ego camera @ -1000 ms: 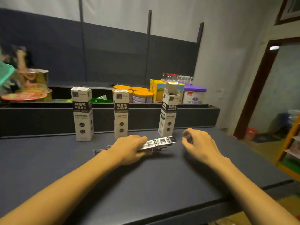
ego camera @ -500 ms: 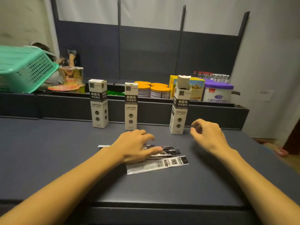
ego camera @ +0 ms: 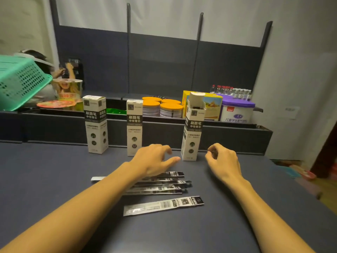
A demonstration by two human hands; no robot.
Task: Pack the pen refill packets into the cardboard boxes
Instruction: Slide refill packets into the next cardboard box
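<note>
Dark blue desk (ego camera: 54, 179), a shelf ledge behind its far edge carrying orange-lidded tins (ego camera: 171, 109) and a tilted green basket (ego camera: 20, 81).

Head view: three upright cardboard boxes along the far edge. The left box (ego camera: 95, 125) and middle box (ego camera: 134, 127) are closed; the right box (ego camera: 193, 128) has its top flap up, with something dark inside. Pen refill packets (ego camera: 160, 183) lie fanned mid-desk, and one separate packet (ego camera: 164, 205) lies nearer us.

Our left hand (ego camera: 153, 161) hovers above the fan, fingers spread, holding nothing. Our right hand (ego camera: 222, 159) hangs beside the open box, fingers loosely curled, empty.

We judge we are between packets. Next: pinch one packet, stand it end-down and feed it into the open box, steadying that box.
</note>
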